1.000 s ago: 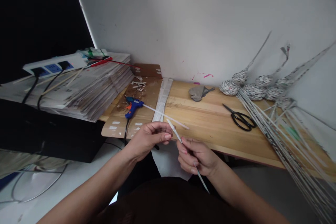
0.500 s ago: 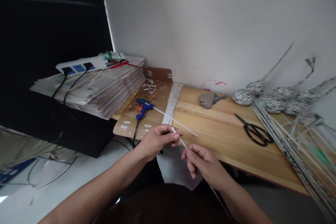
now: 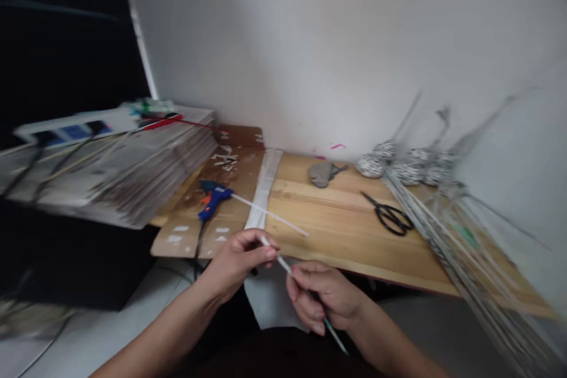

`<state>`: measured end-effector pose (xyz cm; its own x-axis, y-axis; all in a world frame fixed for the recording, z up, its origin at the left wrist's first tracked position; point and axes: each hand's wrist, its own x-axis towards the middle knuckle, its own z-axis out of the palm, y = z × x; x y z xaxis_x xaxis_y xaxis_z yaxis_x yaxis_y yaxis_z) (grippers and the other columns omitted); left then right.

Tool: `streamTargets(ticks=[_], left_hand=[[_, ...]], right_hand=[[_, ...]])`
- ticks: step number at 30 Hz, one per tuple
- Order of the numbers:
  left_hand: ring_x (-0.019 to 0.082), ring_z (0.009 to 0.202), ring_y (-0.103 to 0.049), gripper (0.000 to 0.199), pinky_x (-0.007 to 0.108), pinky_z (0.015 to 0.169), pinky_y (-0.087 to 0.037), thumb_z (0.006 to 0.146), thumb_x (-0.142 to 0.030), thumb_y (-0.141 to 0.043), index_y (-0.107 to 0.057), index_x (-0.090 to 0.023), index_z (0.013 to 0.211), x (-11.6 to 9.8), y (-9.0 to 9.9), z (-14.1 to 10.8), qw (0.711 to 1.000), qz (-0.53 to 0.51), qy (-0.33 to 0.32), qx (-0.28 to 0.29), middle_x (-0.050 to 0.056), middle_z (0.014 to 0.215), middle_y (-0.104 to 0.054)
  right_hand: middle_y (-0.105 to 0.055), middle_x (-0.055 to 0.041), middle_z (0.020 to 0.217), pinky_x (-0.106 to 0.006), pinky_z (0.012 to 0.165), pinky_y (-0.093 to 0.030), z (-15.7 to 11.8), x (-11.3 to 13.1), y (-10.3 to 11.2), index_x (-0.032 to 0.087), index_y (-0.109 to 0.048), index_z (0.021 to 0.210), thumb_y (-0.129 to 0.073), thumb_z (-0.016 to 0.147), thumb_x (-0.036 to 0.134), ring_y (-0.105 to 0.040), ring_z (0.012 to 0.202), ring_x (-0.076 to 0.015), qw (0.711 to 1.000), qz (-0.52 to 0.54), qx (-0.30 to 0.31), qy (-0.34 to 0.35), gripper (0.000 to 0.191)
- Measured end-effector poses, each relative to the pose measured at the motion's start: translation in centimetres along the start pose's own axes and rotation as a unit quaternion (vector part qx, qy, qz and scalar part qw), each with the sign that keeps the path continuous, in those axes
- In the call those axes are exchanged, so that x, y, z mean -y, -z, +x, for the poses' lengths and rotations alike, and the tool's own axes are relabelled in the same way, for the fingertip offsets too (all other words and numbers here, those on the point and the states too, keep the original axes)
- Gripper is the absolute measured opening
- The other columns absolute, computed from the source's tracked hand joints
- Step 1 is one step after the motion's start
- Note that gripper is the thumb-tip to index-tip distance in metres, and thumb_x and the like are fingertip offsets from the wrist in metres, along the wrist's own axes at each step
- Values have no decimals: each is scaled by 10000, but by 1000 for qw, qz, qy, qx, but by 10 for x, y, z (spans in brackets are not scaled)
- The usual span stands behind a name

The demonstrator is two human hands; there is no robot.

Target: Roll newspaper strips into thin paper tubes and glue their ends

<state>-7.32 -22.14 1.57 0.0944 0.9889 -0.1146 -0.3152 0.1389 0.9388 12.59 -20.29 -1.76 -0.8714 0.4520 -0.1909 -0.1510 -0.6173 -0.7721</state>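
A thin white paper stick (image 3: 283, 264) runs slantwise between my two hands, in front of the table's edge. My left hand (image 3: 245, 260) pinches its upper end between thumb and fingers. My right hand (image 3: 325, 295) is closed on it lower down, and a pale greenish length comes out below that hand. Beyond my left hand, a blue glue gun (image 3: 215, 199) lies on brown cardboard (image 3: 190, 236), with a long white glue stick (image 3: 270, 214) reaching out over the wood. A flat white strip (image 3: 266, 183) lies under the glue stick.
Stacked newspapers (image 3: 168, 171) with a power strip (image 3: 75, 128) stand left. On the wooden table (image 3: 328, 242) lie a grey cloth-like piece (image 3: 322, 173), black scissors (image 3: 392, 218), woven paper balls (image 3: 407, 171) and a bundle of long paper sticks (image 3: 438, 248) at the right.
The view has turned right, so the table things appear further left. My right hand's fingers have curled in more around the stick, and its lower end now shows below the hand.
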Motion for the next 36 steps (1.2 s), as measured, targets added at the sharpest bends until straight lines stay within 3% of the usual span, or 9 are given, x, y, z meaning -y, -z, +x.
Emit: streamTargets(ticks=[3,5,10,12,16,19,23,30,36], left_hand=[[94,588,-538,200,205,575,-432,649,-286,-836,-706,-151,720,2,2,2,1000,14,5,-27,6,673,-620],[103,604,-545,196,212,587,-454,649,-295,-834,-706,-158,708,3,3,5,999,9,9,-46,7,696,-624],[125,638,-572,247,212,602,-484,585,-335,-866,-732,-184,726,9,7,11,996,7,24,-88,4,699,-632],[124,628,-563,268,208,597,-484,564,-346,-874,-735,-185,728,11,7,12,996,20,23,-87,3,685,-628],[115,625,-532,266,189,576,-473,551,-344,-876,-721,-184,696,14,6,13,996,41,11,-80,1,707,-627],[125,628,-529,297,186,562,-477,514,-374,-885,-712,-182,660,15,9,16,995,51,24,-78,5,680,-622],[158,679,-568,362,200,576,-511,463,-427,-892,-726,-177,665,19,11,20,991,39,66,-110,22,704,-642],[202,791,-638,349,231,675,-570,490,-400,-890,-735,-178,711,33,14,26,988,38,117,-92,48,783,-696],[191,767,-645,364,210,645,-568,487,-403,-896,-737,-178,723,39,17,30,989,48,116,-82,49,778,-705]], right_hand=[[-436,76,384,-200,355,-382,0,1,-2,114,-610,758,-590,864,506,-436,304,-80,999,-36,-26,6,406],[-511,48,454,-197,373,-384,-2,2,-4,110,-635,820,-562,880,522,-470,347,-78,992,-86,-88,18,423],[-547,47,568,-165,436,-379,-13,2,-11,151,-673,904,-580,897,407,-451,429,-42,928,-264,-249,87,273],[-535,46,566,-164,440,-383,-16,3,-12,154,-684,932,-505,939,398,-450,431,-42,925,-285,-241,67,302],[-524,43,544,-166,407,-387,-18,5,-5,139,-682,924,-487,936,469,-467,402,-49,963,-224,-150,-17,384],[-529,38,558,-159,407,-388,-22,5,1,125,-683,930,-489,927,514,-478,403,-45,977,-185,-96,-32,435],[-505,48,588,-140,426,-371,-31,-1,3,128,-688,975,-480,943,489,-447,429,-25,968,-213,-134,7,418],[-552,35,689,-137,441,-359,-39,-9,-3,180,-683,1082,-501,944,405,-449,467,-21,925,-296,-236,21,321],[-555,34,667,-136,426,-363,-35,-11,1,183,-699,1056,-527,924,406,-462,459,-26,929,-278,-241,33,312]])
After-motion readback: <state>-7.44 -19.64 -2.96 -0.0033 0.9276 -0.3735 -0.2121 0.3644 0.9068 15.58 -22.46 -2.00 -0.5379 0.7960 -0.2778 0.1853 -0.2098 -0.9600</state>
